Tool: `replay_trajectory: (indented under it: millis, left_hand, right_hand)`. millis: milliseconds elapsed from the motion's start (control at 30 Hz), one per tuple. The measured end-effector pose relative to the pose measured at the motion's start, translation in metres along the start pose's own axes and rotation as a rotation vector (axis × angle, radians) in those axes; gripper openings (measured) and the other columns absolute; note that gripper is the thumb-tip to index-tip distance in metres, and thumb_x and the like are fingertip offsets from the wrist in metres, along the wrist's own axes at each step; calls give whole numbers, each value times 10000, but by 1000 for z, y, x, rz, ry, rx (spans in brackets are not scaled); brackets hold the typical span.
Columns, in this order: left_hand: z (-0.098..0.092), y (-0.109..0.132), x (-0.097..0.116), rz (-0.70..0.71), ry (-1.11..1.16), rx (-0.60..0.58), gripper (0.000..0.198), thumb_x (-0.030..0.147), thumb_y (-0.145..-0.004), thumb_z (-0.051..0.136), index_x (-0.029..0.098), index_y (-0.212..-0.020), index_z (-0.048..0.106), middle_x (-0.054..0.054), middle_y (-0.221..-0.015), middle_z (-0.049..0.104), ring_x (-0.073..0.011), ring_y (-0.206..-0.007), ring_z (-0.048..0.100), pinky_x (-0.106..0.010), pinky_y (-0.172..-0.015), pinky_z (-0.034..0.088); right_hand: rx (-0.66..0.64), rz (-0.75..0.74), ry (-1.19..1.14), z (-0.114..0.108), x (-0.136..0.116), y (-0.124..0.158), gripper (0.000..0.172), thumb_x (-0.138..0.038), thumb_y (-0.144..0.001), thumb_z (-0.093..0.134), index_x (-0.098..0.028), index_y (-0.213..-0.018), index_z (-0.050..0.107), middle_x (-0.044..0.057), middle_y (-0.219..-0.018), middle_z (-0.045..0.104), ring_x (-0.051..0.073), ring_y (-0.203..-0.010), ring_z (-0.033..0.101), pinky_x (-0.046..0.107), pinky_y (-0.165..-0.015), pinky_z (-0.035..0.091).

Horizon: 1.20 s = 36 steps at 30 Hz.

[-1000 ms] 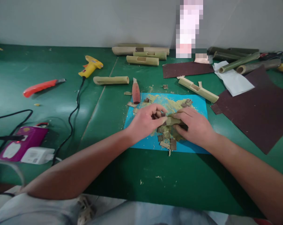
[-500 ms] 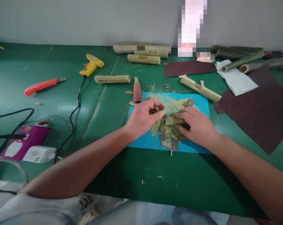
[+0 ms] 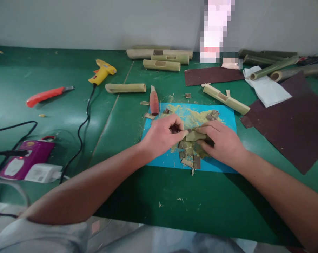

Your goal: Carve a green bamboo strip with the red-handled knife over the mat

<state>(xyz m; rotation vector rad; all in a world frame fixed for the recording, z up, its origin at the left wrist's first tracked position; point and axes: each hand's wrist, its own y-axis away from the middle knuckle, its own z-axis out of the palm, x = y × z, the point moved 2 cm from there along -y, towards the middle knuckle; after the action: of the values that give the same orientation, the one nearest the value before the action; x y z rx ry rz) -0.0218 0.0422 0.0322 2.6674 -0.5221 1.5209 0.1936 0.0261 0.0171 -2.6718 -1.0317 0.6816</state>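
My right hand [image 3: 222,143] grips a short bamboo piece [image 3: 196,136] lying sideways over a blue mat [image 3: 161,161]. My left hand [image 3: 163,134] is curled, pinching a small dark piece against the bamboo's left end. Under both hands lie yellow-green sawdust [image 3: 193,116] and several small dark brown chips [image 3: 192,158]. A red-handled carving knife [image 3: 154,101] rests at the mat's upper left corner.
On the green table: a yellow glue gun [image 3: 102,72] with black cord, an orange utility knife [image 3: 47,95], bamboo tubes [image 3: 161,59] at the back, a notched bamboo tube [image 3: 225,99], dark sandpaper sheets [image 3: 293,123] right, a purple box [image 3: 24,160] and white charger [image 3: 41,173] left.
My left fingers opened a little half a second ago, then closed again against the bamboo's left end. My right hand has held the bamboo still.
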Motion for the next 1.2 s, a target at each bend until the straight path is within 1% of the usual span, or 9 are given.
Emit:
replay_trajectory:
  millis: [67,133,167,233,300,500,700,1000,1200]
  left_hand:
    - [1,0,-1,-4,30,-13,76,196,-825,708,173,-889,674,14,-698,629,-103,-615,558,-220,-565,468]
    - [2,1,-2,-7,44,-48,162,193,-845,683,173,-1003,713,12,-704,640,-103,-612,560,-215,-552,461]
    - [3,1,-2,-10,44,-68,172,194,-853,673,173,-1014,728,8,-704,645,-103,-610,560,-213,-544,455]
    - [3,1,-1,-19,44,-87,130,203,-864,665,169,-959,747,-2,-708,659,-105,-616,568,-212,-542,455]
    - [3,1,-1,-40,54,-71,103,216,-868,674,164,-923,744,-3,-704,667,-105,-619,581,-212,-554,469]
    - [6,2,-2,-114,131,-49,120,255,-875,688,157,-943,699,12,-672,670,-100,-579,592,-211,-551,473]
    - [8,3,-2,-91,61,-50,74,233,-880,670,167,-915,673,44,-605,612,-78,-521,506,-204,-510,405]
    - [9,1,-2,-80,74,-21,51,200,-889,660,161,-922,660,50,-604,609,-70,-516,508,-193,-502,396]
    - [11,4,1,-110,69,-72,51,208,-884,662,159,-895,670,29,-621,634,-88,-543,546,-207,-512,408]
  right_hand:
    - [10,-10,3,0,0,0,210,-212,-915,628,-149,-1108,681,128,-1075,730,272,-1008,661,432,-900,540]
    - [13,-14,4,0,0,0,206,-212,-916,628,-150,-1106,680,126,-1076,729,269,-1007,660,422,-895,539]
    - [11,-12,3,0,0,0,203,-212,-917,624,-154,-1104,680,124,-1077,729,268,-1007,660,421,-892,539]
    - [8,-6,0,1,0,0,195,-214,-918,617,-162,-1097,677,120,-1076,730,270,-1003,659,427,-888,540]
    - [15,-4,-7,2,0,0,190,-217,-917,615,-167,-1091,675,118,-1073,732,274,-999,659,438,-887,541]
    - [49,-15,2,3,1,0,173,-219,-899,645,-174,-1064,672,118,-1052,730,283,-982,662,433,-859,543]
    - [42,-12,21,2,-1,0,166,-210,-882,660,-175,-1043,670,112,-1032,730,279,-964,663,425,-849,549]
    - [43,22,-32,4,0,1,165,-216,-882,652,-196,-1045,672,107,-1039,724,287,-1006,658,452,-878,546]
    - [18,35,-42,4,0,0,136,-234,-900,638,-194,-1026,667,114,-1047,722,291,-1002,653,464,-880,540]
